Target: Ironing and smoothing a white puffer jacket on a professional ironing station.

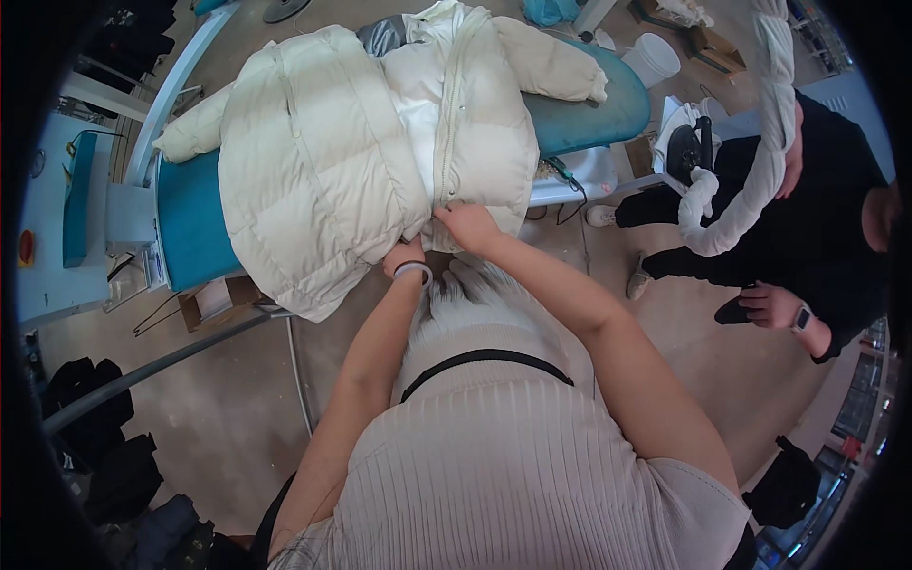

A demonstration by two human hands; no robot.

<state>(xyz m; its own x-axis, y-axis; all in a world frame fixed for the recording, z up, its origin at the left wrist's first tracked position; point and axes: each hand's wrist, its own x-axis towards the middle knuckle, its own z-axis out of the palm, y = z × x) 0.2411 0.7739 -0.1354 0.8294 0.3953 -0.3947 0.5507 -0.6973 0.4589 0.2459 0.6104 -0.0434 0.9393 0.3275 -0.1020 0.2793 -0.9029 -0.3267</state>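
A cream puffer jacket (313, 161) lies spread on a teal ironing board (195, 223), its front partly open over a white lining. At the bottom of the front opening, my right hand (467, 226) pinches the hem edge by the lower end of the zipper. Just left of it and a little nearer, my left hand (406, 255) is closed on the other front edge of the jacket's hem. Some of its fingers are hidden by the fabric. The two hands are close together but apart.
An iron (686, 147) rests on a stand at the board's right, beneath a cloth-wrapped hose (774, 104). Another person in black (807, 190) stands at the right. A white bucket (653, 59) is behind the board, and a metal rail (161, 370) runs at the left.
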